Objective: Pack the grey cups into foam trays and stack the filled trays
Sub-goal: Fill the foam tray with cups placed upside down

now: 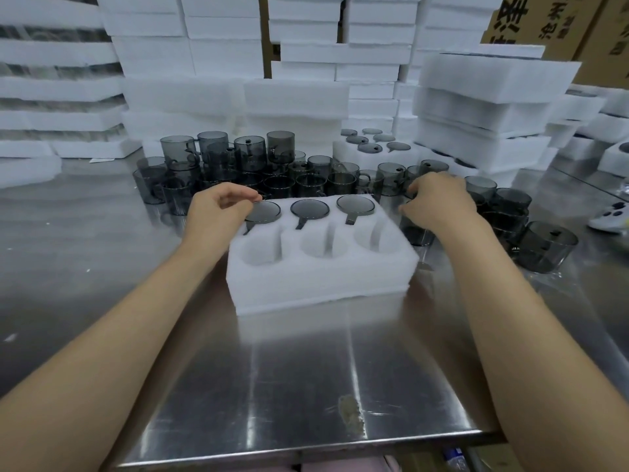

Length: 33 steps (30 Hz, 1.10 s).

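A white foam tray sits on the steel table in front of me. Its far row holds three grey cups, and its near row of three pockets is empty. My left hand rests at the tray's far left corner, fingers curled over the leftmost packed cup. My right hand reaches past the tray's right end, fingers bent down onto a loose grey cup beside the tray; whether it grips the cup is hidden. Many loose grey cups stand behind the tray.
Stacks of white foam trays rise at the back and right. A filled tray lies behind the cups. More cups cluster at the right. Cardboard boxes stand top right. The table's front edge is near me.
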{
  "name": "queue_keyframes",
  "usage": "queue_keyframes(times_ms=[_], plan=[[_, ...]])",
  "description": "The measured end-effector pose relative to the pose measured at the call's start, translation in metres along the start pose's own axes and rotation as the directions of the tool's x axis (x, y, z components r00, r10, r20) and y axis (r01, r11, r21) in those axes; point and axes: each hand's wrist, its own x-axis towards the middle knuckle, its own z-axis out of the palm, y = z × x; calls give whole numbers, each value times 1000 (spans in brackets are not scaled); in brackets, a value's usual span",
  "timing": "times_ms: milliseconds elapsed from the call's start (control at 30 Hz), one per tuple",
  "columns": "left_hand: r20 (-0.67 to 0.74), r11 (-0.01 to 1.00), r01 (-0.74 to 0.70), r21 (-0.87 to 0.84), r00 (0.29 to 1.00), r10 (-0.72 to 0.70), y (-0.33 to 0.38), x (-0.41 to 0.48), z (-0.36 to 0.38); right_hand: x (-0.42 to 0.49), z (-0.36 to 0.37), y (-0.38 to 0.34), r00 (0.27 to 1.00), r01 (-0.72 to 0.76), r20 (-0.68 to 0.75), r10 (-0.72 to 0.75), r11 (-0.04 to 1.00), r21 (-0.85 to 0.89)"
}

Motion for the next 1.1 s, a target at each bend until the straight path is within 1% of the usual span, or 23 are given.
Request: queue_keyframes(times_ms=[67, 100, 167, 200, 233, 300, 367, 400, 433, 467, 500, 533, 600, 667, 733, 800, 867, 933, 1000, 1033, 1100], plan=[[3, 1000, -3, 10, 1000, 3, -1, -1, -1, -1, -1, 1, 998, -46, 47, 49, 998, -53], [5, 1000, -5, 17, 1000, 5, -1, -1, -1, -2, -1, 1, 995, -61, 79, 65, 997, -50], [8, 1000, -7, 25, 1000, 7, -1, -1, -2, -3, -2, 0, 992, -69, 105, 68, 998, 7], [8, 1000, -6, 23, 1000, 6, -1, -1, -2, -5, -3, -1, 994, -61, 89, 56, 997, 47], [3, 1000, -2, 20, 1000, 2, -1, 0, -2, -6, -3, -3, 998, -40, 42, 37, 995, 90], [-17, 1000, 0, 20, 1000, 0, -1, 0, -2, -8, -4, -9, 989, 32, -149, -8, 986, 163], [-31, 1000, -3, 31, 1000, 4, -1, 0, -1, -14, -6, -20, 938, 141, -346, -36, 949, 282], [-33, 999, -2, 34, 999, 3, -2, 0, -1, -17, -6, -26, 919, 200, -393, -38, 903, 381], [-34, 999, 1, 33, 999, 0, -2, 0, 0, -21, -8, -32, 920, 247, -390, -35, 825, 508], [-36, 1000, 5, 30, 999, -4, -2, 0, 0, -26, -9, -39, 939, 265, -343, -34, 708, 655], [-38, 1000, 6, 30, 999, -5, -2, 0, 0, -30, -9, -45, 965, 240, -259, -49, 569, 787], [-38, 999, 6, 34, 999, -5, -2, 1, -1, -33, -9, -49, 982, 187, -166, -85, 446, 875], [-32, 999, 5, 42, 999, -3, -2, 1, -1, -36, -8, -54, 983, 83, -35, -180, 266, 960], [-23, 999, 2, 45, 1000, -1, -3, 2, -1, -37, -7, -57, 964, -17, 47, -261, 117, 993], [-20, 999, 1, 45, 1000, 0, -3, 2, -2, -37, -7, -57, 940, -114, 109, -324, 3, 993], [-18, 999, 5, 50, 1000, -4, -3, 2, -2, -37, -6, -57, 912, -162, 120, -393, -74, 984], [-13, 998, 9, 60, 1000, -8, -4, 2, -2, -38, -5, -59, 879, -155, 87, -469, -110, 982], [-8, 998, 13, 69, 1000, -13, -4, 1, -2, -41, -2, -63, 850, -135, 67, -523, -94, 986], [-6, 998, 14, 67, 1000, -14, -3, 1, -2, -46, 1, -68, 840, -79, 52, -540, -27, 996], [-4, 997, 16, 69, 1000, -16, -2, 1, -3, -50, 2, -70, 836, -24, 35, -548, 27, 999], [4, 998, 22, 66, 1000, -22, -2, 2, -3, -59, 4, -76, 826, 120, -5, -563, 166, 979]])
